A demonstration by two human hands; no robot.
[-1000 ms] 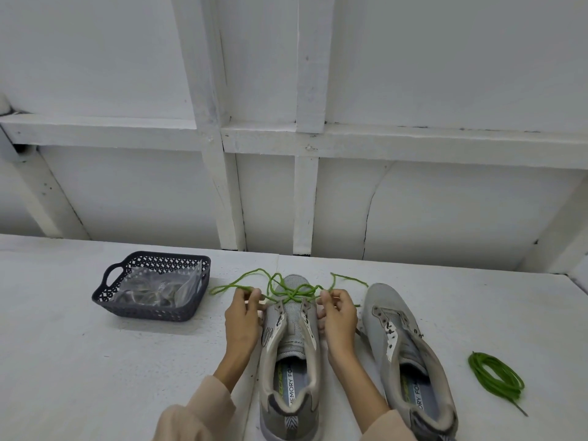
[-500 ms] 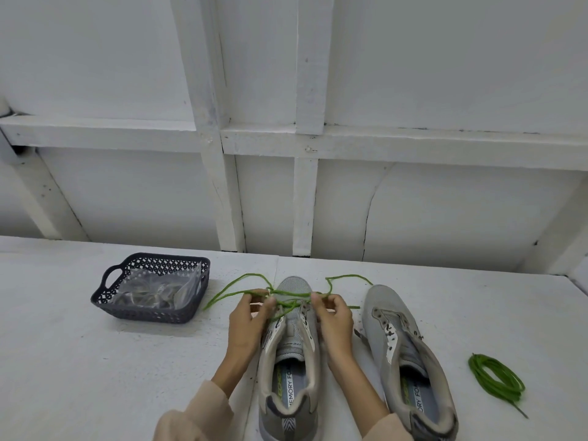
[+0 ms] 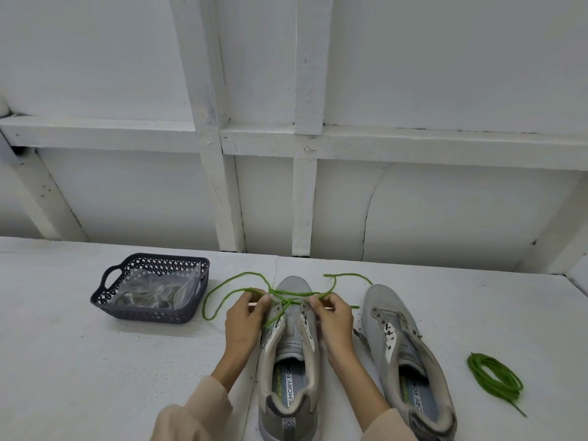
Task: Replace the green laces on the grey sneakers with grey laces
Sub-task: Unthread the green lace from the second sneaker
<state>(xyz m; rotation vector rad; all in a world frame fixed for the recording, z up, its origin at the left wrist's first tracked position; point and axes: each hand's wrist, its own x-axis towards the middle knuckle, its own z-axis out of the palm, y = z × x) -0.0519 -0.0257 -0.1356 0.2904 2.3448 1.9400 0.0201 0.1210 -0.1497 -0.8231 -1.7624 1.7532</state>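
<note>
The green lace (image 3: 286,296) is pinched by the left hand (image 3: 245,323) and right hand (image 3: 334,319) over the left sneaker (image 3: 291,361).

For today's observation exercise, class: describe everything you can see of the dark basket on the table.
The dark basket is small, rectangular, plastic-looking, with latticed walls and a cut-out handle at its left end. It stands upright on the white table, left of both sneakers. Inside lies a clear bag with greyish contents I cannot identify. The green lace loops near its right side without touching. Nothing else touches it.
</note>
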